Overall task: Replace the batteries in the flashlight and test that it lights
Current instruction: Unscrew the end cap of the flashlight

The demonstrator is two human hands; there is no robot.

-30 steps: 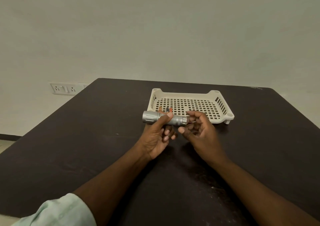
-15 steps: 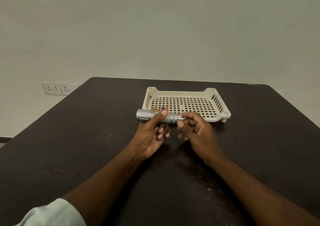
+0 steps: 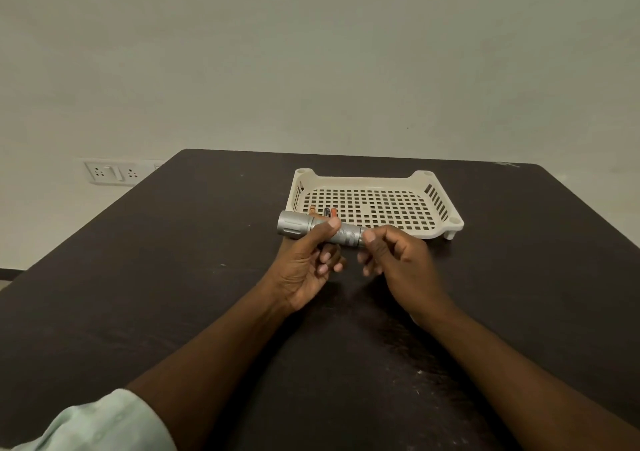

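Flashlight point(image 3: 320, 231), silver, lies level just above the dark table point(image 3: 173, 277) at frame centre, head toward the left. Left hand point(image 3: 304, 267) grips its barrel, thumb over the top, fingers curled beneath. Right hand point(image 3: 398, 263) pinches the tail end between thumb and forefinger; whether a cap sits there I cannot tell. Just behind, a cream tray point(image 3: 440, 191) holds batteries point(image 3: 327, 211) in its lower left corner. To my eye the step is unscrewing the tail: best to keep the barrel locked in the left hand, twist only at the right fingertips, and stay low over the table so loose parts cannot roll off.
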